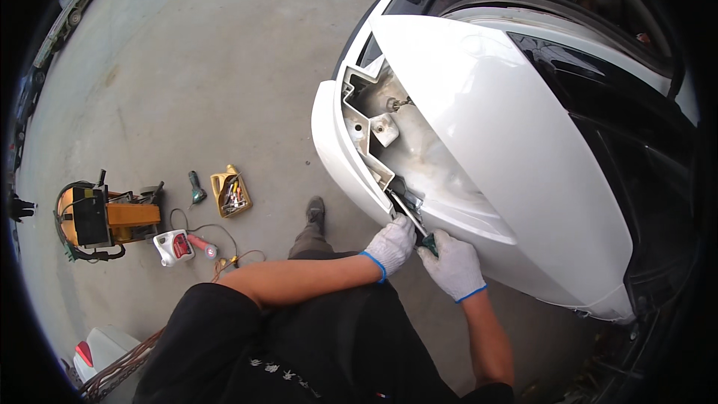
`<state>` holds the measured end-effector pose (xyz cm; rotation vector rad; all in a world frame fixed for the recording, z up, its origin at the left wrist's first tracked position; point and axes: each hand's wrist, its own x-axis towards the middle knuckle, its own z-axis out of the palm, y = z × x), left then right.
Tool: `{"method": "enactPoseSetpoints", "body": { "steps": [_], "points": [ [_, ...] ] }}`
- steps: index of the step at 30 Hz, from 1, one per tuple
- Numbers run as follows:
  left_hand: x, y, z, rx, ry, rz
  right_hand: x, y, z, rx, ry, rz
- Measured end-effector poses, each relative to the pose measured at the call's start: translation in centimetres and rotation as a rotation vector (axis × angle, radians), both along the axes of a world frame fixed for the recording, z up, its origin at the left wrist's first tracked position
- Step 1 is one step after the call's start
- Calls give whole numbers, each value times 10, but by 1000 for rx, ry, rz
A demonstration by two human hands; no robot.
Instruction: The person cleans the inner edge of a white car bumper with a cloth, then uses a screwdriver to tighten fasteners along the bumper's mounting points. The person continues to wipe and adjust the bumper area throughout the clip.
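Observation:
My right hand (454, 264), in a white knit glove with a blue cuff, is closed round the green handle of a screwdriver (412, 217). The screwdriver's long metal shaft slants up and left, its tip in the gap behind the edge of a white car bumper (329, 131). My left hand (393, 244), gloved the same way, is closed against the bumper's edge, close beside the shaft; what its fingers grip is hidden. Above both hands lies an exposed recess (419, 153) in the car body, with bare brackets and dirty painted metal.
The raised white tailgate (493, 105) overhangs the recess on the right. On the floor at left stand an orange and black wheeled machine (133, 215), a cut-open jug of tools (232, 193), a green power tool (197, 188), a white jug (173, 248) and a red tool (202, 245) near loose cable.

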<state>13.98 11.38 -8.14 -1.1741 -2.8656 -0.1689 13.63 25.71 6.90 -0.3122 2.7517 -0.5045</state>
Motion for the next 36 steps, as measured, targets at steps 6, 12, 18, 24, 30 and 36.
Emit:
{"method": "enactPoseSetpoints", "body": {
  "steps": [6,12,18,24,30,36],
  "points": [
    [2,18,0,-79,-48,43,4,-6,3,-44,-90,-139],
    [-2,27,-13,-25,-71,12,33,-1,13,-91,-82,-239],
    [0,19,-3,134,-99,-76,70,9,-13,-544,-169,-352],
    [5,-75,77,346,-387,-72,57,-36,-23,-867,-248,-317],
    [6,-241,-42,444,-772,795,-15,-140,-11,-645,-277,-2],
    [168,-508,-233,-356,-1051,778,-117,-309,-25,-731,-328,190]
  ]
}}
